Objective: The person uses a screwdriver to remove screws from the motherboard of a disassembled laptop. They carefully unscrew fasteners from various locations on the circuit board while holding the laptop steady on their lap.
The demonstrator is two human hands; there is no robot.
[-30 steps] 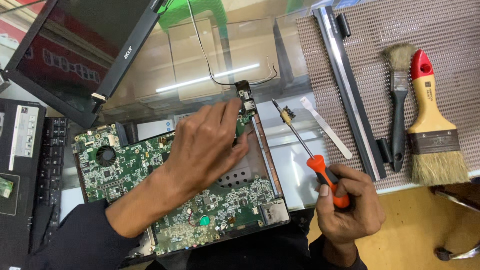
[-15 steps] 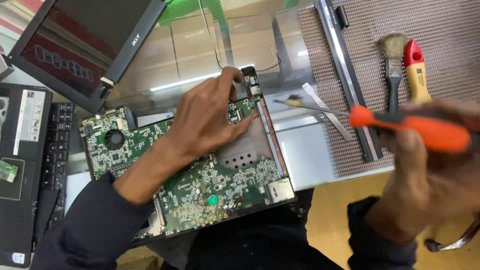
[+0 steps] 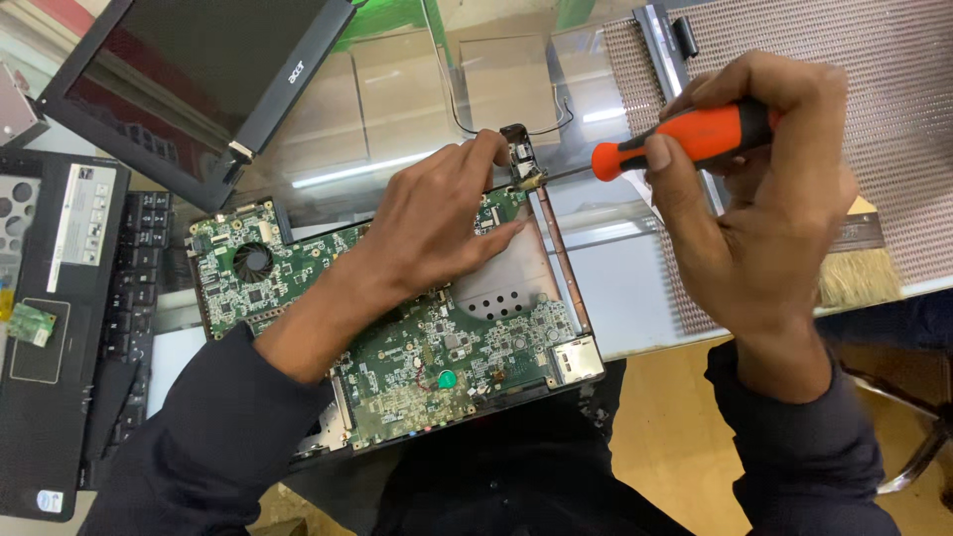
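Right hand (image 3: 759, 189) grips screwdriver (image 3: 685, 139); brush (image 3: 859, 268) lies behind.

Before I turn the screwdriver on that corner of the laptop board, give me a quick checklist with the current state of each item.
1. Left hand steadying the green circuit board: ok, it lies flat on the board with fingertips near the top corner.
2. Right hand grip on the orange screwdriver: ok, fingers wrapped round the handle.
3. Screwdriver tip seated in a screw head: cannot tell, the tip meets the small black corner bracket but the contact is too small to read.
4. Thin black cable behind the bracket kept away from the tip: cannot tell.
5. Paintbrush out of the way: ok, it lies under the right hand.
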